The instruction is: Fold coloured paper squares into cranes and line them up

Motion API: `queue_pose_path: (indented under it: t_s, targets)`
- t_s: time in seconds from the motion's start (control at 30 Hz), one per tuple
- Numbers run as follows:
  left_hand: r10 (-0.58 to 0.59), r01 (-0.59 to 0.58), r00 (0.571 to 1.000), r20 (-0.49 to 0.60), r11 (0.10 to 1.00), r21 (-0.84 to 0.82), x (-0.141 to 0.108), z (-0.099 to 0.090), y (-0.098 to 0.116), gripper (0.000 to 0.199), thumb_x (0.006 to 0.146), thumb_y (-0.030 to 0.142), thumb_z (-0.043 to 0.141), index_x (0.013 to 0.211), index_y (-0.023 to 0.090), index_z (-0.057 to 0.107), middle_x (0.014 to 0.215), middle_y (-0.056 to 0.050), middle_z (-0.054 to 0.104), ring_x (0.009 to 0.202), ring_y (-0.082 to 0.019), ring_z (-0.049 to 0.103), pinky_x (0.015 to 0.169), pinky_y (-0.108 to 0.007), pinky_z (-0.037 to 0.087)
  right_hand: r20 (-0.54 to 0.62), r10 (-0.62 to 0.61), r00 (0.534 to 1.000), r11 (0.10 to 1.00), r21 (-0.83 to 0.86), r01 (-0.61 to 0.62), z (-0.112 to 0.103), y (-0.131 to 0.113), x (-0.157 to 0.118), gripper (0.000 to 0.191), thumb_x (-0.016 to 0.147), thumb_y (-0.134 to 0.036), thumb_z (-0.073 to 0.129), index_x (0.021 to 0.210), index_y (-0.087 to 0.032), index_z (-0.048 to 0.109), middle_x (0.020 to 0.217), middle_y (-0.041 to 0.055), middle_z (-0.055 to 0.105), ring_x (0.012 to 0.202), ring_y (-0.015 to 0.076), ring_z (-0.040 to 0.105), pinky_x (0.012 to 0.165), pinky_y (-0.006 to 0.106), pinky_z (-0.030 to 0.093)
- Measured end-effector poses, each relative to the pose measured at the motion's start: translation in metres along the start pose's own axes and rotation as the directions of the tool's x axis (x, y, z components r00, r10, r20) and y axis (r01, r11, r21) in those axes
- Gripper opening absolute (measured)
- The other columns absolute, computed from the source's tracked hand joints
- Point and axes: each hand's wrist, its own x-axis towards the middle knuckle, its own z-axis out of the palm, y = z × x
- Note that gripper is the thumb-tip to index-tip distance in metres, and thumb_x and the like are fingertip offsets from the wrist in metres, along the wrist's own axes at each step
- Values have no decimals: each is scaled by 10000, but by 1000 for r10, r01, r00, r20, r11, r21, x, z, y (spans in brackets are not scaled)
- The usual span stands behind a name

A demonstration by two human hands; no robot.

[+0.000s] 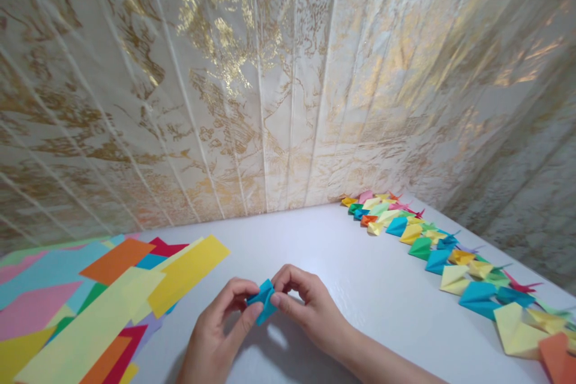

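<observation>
A small folded piece of blue paper (266, 310) is held between my two hands, a little above the white table. My left hand (225, 318) pinches its left side between thumb and fingers. On the other side, my right hand (310, 306) grips the upper right part with thumb and forefinger. Creases and pointed flaps show on the paper, but its full shape is partly covered by my fingertips.
Loose sheets of coloured paper (99, 303) lie in an overlapping pile on the left of the white table (288, 234). Rows of folded paper figures (479, 297) run along the right edge. A white and gold patterned curtain (252, 102) hangs behind the table.
</observation>
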Motion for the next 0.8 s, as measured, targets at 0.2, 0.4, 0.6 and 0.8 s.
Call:
queue_pose_path:
  t_s: [0.2, 0.4, 0.6, 0.8]
  targets:
    - [32, -35, 999, 43, 997, 62, 8, -10, -5, 195, 823, 368, 729, 712, 217, 674, 805, -4, 679, 791, -169, 657, 740, -192, 517, -30, -16, 999, 1000, 7, 17, -4, 1, 2, 302, 882, -447, 670, 751, -192, 574, 775, 13, 610, 738, 159, 541, 738, 303, 443]
    - [12, -11, 997, -80, 1000, 20, 2, -2, 0, 215, 770, 344, 753, 704, 219, 591, 735, 21, 650, 728, -153, 636, 701, -199, 522, -56, 13, 998, 998, 68, -9, -2, 8, 2, 279, 850, -420, 712, 790, -198, 553, 779, 2, 613, 725, 147, 551, 721, 279, 454]
    - [-121, 119, 988, -92, 993, -21, -4, 9, 12, 308, 765, 471, 753, 905, 221, 640, 800, 13, 678, 799, -176, 664, 752, -228, 522, -70, 11, 997, 997, 73, -6, -3, 6, 1, 210, 835, -344, 723, 841, -200, 571, 772, -19, 582, 723, 136, 539, 699, 252, 445]
    - [-277, 247, 917, 289, 959, 136, -4, 3, 2, 433, 841, 598, 628, 797, 174, 707, 719, 4, 668, 707, -173, 620, 649, -214, 474, 4, -3, 1000, 1000, 16, 3, 0, 3, -4, 218, 856, -374, 716, 932, -200, 610, 774, -22, 600, 713, 136, 548, 698, 255, 446]
